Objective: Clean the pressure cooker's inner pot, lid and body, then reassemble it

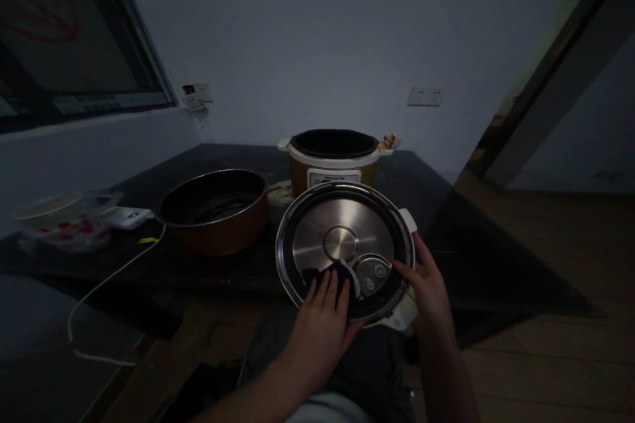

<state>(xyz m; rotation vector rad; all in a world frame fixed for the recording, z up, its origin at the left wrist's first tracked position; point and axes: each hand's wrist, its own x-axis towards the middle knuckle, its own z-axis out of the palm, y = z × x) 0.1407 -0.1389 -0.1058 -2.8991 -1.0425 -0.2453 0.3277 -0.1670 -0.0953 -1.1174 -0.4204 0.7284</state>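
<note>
My right hand (429, 284) grips the edge of a round pressure cooker lid (315, 234), fingertips on its rim. The lid is tilted so that its steel inner face, dark sealing ring and small valve plate show. With my left hand (322, 330) I press a dark cloth (340, 272) with a pale edge against the lower part of that face. The fingers lie over the cloth, and the thumb is by the lid's lower rim. Behind the lid stands the cooker body (297, 172), uncovered, with a dark interior and a label on its front.
A wide brown pot (218, 234) with a dark inside stands left on the black table (471, 251). Farther left lie a clear plastic bag (74, 231) with red marks and a white power strip (129, 217) with a cable (106, 284). Wall sockets (425, 96) are behind.
</note>
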